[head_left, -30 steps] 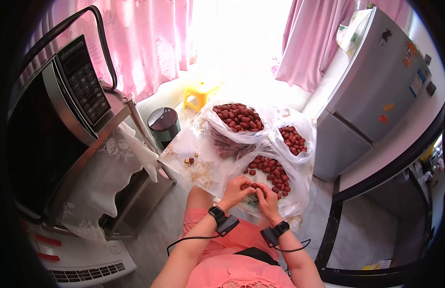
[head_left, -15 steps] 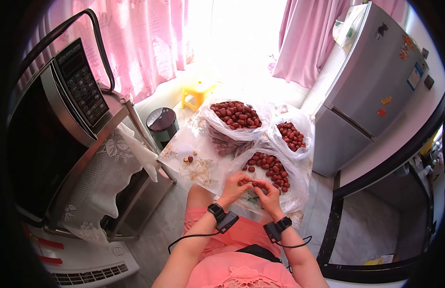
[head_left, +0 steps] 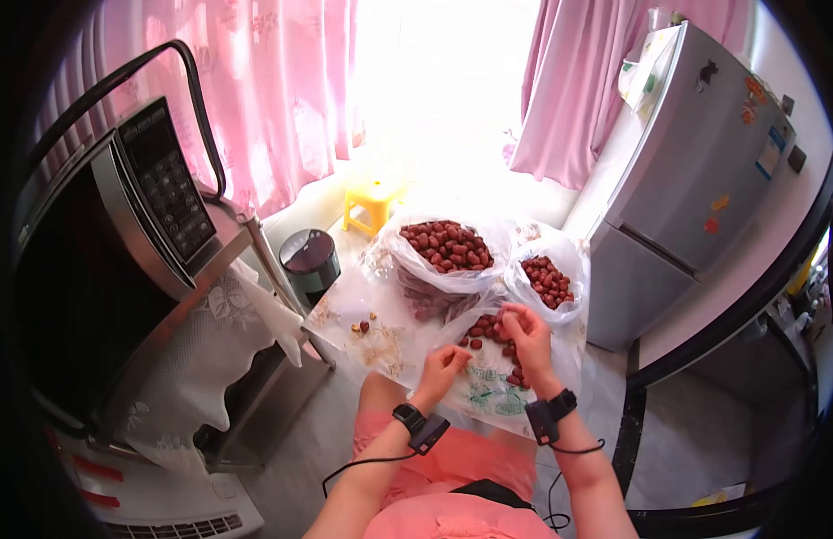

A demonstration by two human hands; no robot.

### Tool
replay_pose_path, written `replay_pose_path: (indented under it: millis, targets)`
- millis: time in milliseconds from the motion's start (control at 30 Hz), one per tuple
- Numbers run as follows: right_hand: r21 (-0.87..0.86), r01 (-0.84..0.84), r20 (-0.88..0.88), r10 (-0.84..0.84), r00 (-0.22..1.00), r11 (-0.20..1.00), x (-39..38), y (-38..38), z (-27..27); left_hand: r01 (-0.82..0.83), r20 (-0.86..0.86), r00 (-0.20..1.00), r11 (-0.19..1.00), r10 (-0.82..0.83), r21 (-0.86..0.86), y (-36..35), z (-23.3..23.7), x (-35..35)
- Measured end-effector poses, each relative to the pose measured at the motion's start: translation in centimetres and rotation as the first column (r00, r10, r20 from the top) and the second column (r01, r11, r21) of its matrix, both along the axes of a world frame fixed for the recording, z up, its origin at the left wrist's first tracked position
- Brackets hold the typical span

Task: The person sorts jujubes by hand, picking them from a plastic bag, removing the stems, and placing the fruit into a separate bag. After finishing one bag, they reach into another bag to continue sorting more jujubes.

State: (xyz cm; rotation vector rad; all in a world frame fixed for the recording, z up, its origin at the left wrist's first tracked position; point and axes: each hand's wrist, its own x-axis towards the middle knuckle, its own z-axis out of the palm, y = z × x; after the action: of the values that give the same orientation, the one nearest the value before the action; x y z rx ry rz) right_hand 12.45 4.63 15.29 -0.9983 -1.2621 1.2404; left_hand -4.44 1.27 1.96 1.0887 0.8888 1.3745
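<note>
we see a home kitchen: a microwave point(head_left: 84, 269) left of the table point(head_left: 385, 346), fridge point(head_left: 686, 189) to its right, curtains point(head_left: 273, 99) beyond it.

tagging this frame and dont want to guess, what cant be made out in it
Head view: whether the left hand holds anything; its own curl hides this.
Head view: whether the right hand pinches anything; the tips are too small and blurred.
Head view: some red fruits, covered by the right hand.
Head view: lettering on the microwave panel, too small.
Head view: whatever lies beyond the bright window, lost in glare.
</note>
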Motion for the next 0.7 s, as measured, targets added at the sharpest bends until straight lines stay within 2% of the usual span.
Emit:
replay_pose_path:
  millis: [67, 100, 167, 267, 333, 400, 533, 633, 700]
  targets:
    - [0.121, 0.021, 0.046, -0.027, 0.999, 0.992, -1.6, 3.3, 2.7, 0.023, -0.001, 1.0, 1.0, -0.023, 0.01, 0.3, -0.3, -0.2]
    - [0.127, 0.028, 0.037, -0.033, 0.999, 0.992, -2.2, 4.9, 3.6, 0.026, 0.017, 1.0, 1.0, -0.026, 0.003, 0.2, -0.3, -0.2]
    - [0.157, 0.016, 0.17, -0.043, 0.985, 0.987, -3.3, 7.7, 4.2, 0.02, 0.021, 1.0, 1.0, -0.02, 0.0, 0.1, -0.2, -0.2]
    - [0.176, 0.022, 0.144, -0.048, 0.988, 0.984, -3.5, 8.5, 3.5, 0.019, 0.023, 1.0, 1.0, -0.019, 0.001, -0.1, 0.0, -0.3]
    - [0.185, 0.016, 0.145, -0.043, 0.989, 0.983, -2.5, 7.0, 1.8, 0.024, 0.017, 1.0, 1.0, -0.023, -0.005, 0.2, -0.2, -0.6]
    - [0.272, 0.014, 0.355, -0.114, 0.928, 0.962, -0.3, 5.1, -0.9, 0.037, 0.02, 0.999, 0.999, -0.037, -0.027, 0.0, -0.5, -0.4]
    - [0.131, 0.075, 0.425, -0.125, 0.896, 0.989, 4.5, -0.8, -2.6, 0.043, 0.013, 0.999, 0.998, -0.043, -0.043, 0.0, 0.3, -0.5]
    - [0.207, 0.144, 0.431, -0.222, 0.875, 0.968, 7.6, -3.5, -5.7, 0.011, 0.019, 1.0, 1.0, -0.01, -0.025, 0.2, 0.1, -0.4]
    - [0.316, 0.157, 0.551, -0.316, 0.772, 0.936, 8.9, -5.0, -6.3, 0.012, 0.004, 1.0, 1.0, -0.012, -0.027, 0.2, 0.1, -0.5]
